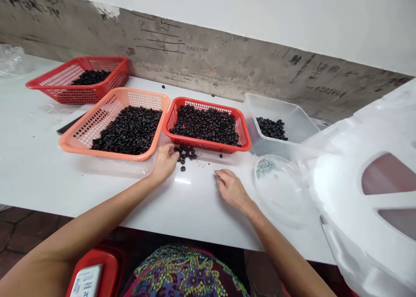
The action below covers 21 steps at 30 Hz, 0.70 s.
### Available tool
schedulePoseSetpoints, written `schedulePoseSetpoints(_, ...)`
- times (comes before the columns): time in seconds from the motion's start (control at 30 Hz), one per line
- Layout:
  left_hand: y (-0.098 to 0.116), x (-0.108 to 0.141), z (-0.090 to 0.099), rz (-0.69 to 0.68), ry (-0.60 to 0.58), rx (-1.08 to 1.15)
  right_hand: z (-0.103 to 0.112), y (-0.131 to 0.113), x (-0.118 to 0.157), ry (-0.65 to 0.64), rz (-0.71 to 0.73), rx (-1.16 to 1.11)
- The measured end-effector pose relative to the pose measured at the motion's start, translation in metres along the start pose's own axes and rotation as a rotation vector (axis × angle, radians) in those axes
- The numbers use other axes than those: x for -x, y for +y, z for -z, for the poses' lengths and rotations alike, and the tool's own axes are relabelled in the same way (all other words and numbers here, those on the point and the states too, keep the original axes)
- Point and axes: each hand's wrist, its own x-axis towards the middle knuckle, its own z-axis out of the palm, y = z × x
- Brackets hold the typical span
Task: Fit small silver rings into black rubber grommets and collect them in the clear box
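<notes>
My left hand (165, 162) is at the left edge of a small loose pile of black ring-shaped pieces (186, 152) on the white table. Its thumb and fingers are drawn together at the pieces; whether one is between them is hard to see. A single black ring lies just in front of the pile, and a few tiny clear bits (201, 164) lie to its right. My right hand (231, 188) is to the right, low over the table, thumb and fingertips pinched together. Anything in that pinch is too small to make out.
Behind my hands stand an orange basket (73, 146) and a red basket (208, 146), both holding many black pieces. Another red basket (94, 89) is far left. To the right are a clear bin (295, 124), a clear lid (286, 193) with tiny shiny bits, and a large white object (338, 180).
</notes>
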Motion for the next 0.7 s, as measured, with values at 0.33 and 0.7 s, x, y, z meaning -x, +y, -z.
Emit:
schedulePoseSetpoints(0.33,-0.016,0.031,0.009,-0.538,-0.469,-0.655,-0.024,-0.010,-0.059,-0.010,0.089,0.006)
schedulePoseSetpoints(0.7,0.026,0.021,-0.015,-0.024,-0.667,0.013,-0.025,-0.005,-0.048,0.159,-0.054,-0.411)
